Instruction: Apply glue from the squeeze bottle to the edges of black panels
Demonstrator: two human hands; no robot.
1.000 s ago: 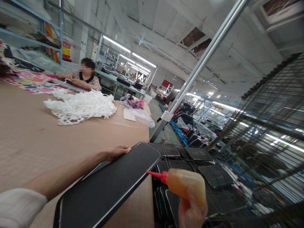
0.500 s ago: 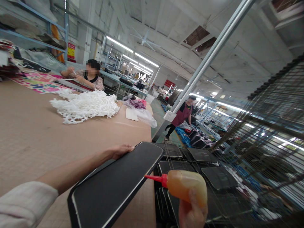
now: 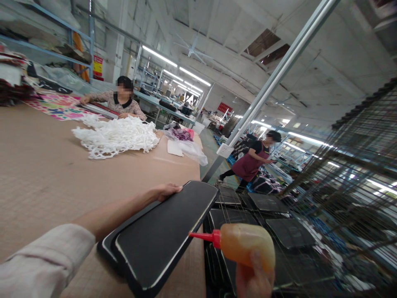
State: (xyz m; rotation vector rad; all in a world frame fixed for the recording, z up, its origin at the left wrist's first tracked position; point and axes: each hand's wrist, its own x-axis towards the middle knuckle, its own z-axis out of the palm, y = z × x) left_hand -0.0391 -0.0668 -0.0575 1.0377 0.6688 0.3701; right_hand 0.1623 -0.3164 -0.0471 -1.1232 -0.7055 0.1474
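Your round-cornered black panel (image 3: 167, 231) has shifted right above the tan tabletop (image 3: 46, 178), your left hand (image 3: 168, 191) clasping its far-left edge. Your right hand (image 3: 256, 277) wraps a translucent amber bottle (image 3: 245, 242), conical red nozzle (image 3: 206, 236) at the panel's right rim.

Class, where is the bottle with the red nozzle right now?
In the head view, the bottle is low and right of centre, held in the right hand, its red nozzle pointing left at the black panel's edge.

Tan table (image 3: 46, 178) spanning left and lower centre of frame, white netting (image 3: 120, 136) heaped left of centre, flowered cloth (image 3: 58, 107) at upper left, purple cloth (image 3: 182, 134), clear plastic (image 3: 197, 152) and white card (image 3: 175, 147) near centre.
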